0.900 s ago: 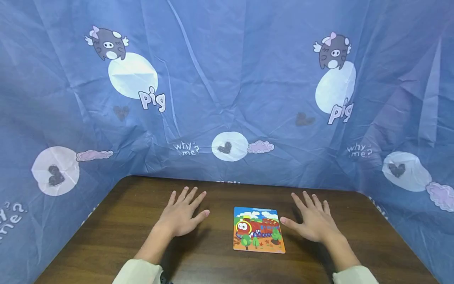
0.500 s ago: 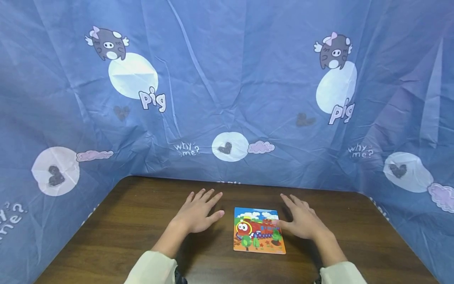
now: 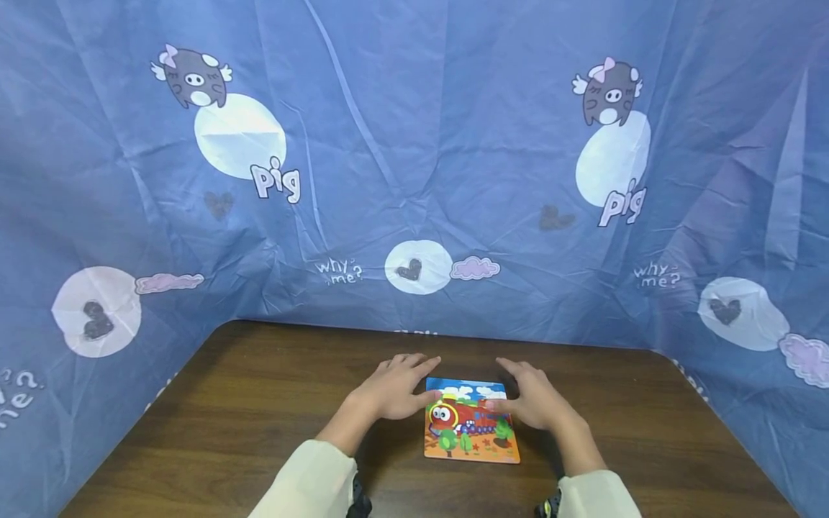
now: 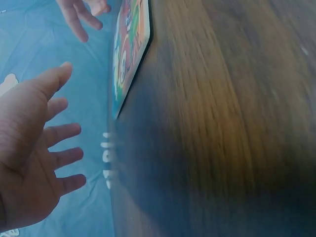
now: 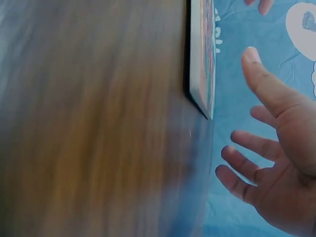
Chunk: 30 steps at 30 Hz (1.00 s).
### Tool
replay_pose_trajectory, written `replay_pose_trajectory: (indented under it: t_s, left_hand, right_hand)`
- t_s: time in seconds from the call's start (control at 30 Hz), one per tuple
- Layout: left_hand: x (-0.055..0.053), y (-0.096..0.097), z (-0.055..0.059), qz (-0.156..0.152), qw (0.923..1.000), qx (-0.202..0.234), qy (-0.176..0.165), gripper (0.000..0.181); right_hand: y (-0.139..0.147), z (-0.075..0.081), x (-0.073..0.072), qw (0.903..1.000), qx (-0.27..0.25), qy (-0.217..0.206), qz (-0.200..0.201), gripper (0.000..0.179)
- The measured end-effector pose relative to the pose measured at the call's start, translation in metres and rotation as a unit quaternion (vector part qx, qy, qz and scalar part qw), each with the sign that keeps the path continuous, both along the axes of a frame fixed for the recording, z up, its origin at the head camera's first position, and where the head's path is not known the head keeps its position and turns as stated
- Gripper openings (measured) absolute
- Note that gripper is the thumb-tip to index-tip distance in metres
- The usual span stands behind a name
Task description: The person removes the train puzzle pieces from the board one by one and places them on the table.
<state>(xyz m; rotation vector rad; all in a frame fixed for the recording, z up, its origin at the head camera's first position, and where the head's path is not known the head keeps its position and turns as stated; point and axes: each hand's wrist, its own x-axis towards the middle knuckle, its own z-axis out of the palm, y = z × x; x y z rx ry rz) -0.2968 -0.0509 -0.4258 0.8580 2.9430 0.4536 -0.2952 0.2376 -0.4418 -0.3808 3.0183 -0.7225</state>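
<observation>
Head view shows the picture board (image 3: 475, 450), printed with a red train (image 3: 468, 416), lying flat on the brown table (image 3: 259, 403), at lower centre of the frame. The left hand (image 3: 391, 391) and right hand (image 3: 537, 399) hover by its two sides, grip released, fingers (image 4: 65, 158) spread; wrist views show both apart from it.

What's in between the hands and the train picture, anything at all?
Nothing that I can see. The left hand and the right hand are raised at either side of the train picture, and both wrist views show just an open gap between each hand and it.
</observation>
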Motion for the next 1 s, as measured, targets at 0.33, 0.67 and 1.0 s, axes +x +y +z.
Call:
replay_pose_trajectory:
  t_s: [0.33,0.67,1.0]
  left_hand:
    - [-0.012,0.009,-0.008,-0.012,0.9980,0.039,-0.049,0.063]
    - [-0.016,0.012,-0.019,0.005,0.9971,0.038,-0.066,0.053]
    - [-0.015,0.012,-0.023,0.019,0.9972,0.045,-0.057,0.050]
  right_hand:
    - [-0.006,-0.007,-0.005,0.9978,-0.045,-0.043,-0.024,0.078]
    - [-0.004,-0.018,-0.005,0.9945,-0.092,-0.042,-0.027,0.060]
    - [-0.011,-0.032,-0.007,0.9926,-0.105,0.003,-0.060,0.047]
